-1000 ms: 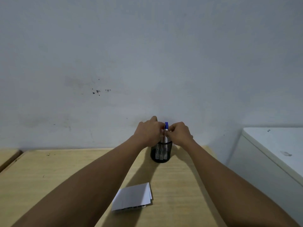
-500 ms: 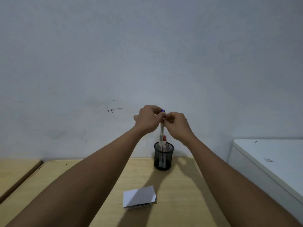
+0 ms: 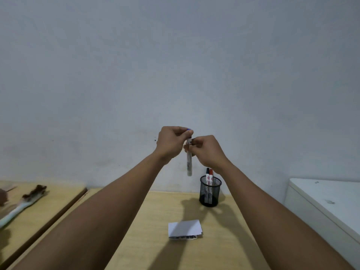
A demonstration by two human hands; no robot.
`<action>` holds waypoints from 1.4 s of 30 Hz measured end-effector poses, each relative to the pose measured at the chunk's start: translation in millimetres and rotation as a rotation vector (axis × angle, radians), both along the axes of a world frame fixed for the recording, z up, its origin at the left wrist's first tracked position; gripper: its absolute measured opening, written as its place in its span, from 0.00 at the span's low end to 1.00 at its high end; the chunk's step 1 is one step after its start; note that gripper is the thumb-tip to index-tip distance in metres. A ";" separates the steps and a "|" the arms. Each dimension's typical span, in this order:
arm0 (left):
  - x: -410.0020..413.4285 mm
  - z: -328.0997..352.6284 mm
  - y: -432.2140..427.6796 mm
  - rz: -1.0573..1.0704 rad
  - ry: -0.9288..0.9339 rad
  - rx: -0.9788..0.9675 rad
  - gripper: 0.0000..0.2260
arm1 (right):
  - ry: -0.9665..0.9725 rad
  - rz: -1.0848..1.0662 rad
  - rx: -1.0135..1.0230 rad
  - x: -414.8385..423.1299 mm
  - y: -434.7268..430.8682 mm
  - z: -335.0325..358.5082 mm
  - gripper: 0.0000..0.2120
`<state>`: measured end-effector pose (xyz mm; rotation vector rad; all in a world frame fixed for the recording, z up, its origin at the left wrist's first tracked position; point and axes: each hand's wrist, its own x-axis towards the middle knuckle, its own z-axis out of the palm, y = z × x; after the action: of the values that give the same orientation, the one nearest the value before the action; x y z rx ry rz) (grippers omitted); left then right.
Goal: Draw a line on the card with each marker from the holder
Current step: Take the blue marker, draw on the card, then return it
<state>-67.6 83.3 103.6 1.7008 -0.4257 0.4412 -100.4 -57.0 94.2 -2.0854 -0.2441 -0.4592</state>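
A white marker with a blue cap [image 3: 189, 162] hangs upright in the air, above and left of the black mesh holder [image 3: 210, 191]. My left hand [image 3: 171, 142] pinches its blue cap at the top. My right hand [image 3: 206, 151] grips the barrel just below the cap. Two more markers, one black-capped and one red-capped [image 3: 209, 173], stand in the holder. A small stack of white cards [image 3: 185, 228] lies on the wooden table [image 3: 224, 240] in front of the holder.
A white cabinet [image 3: 327, 201] stands to the right of the table. On a second wooden surface at the left lies a brush-like object [image 3: 25, 201]. A plain grey wall is right behind the holder.
Both hands have lifted the blue-capped marker fully out of the holder and up. The view has tilted up and shifted, bringing the left table into sight.
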 end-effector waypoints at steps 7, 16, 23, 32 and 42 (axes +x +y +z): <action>4.7 -17.7 8.9 0.066 0.024 -0.053 0.08 | 0.035 -0.094 0.012 -0.1 9.2 -31.6 0.15; 16.8 -148.5 48.9 0.343 0.130 0.528 0.07 | 0.147 -0.049 0.128 -1.0 -6.1 -109.8 0.13; 9.8 -217.8 62.9 0.311 0.231 0.724 0.05 | 0.281 0.051 0.313 -1.9 -12.6 -146.8 0.05; 5.5 -234.3 69.0 0.261 0.291 0.716 0.16 | 0.379 0.139 0.512 -3.2 -3.0 -165.4 0.07; -35.2 -246.9 62.9 0.309 0.214 0.735 0.14 | 0.319 0.131 0.227 12.9 29.4 -198.9 0.06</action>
<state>-102.7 146.2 -143.2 2.5196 -0.1664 0.3341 -87.5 -27.6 -104.7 -1.8727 -0.1323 -0.0674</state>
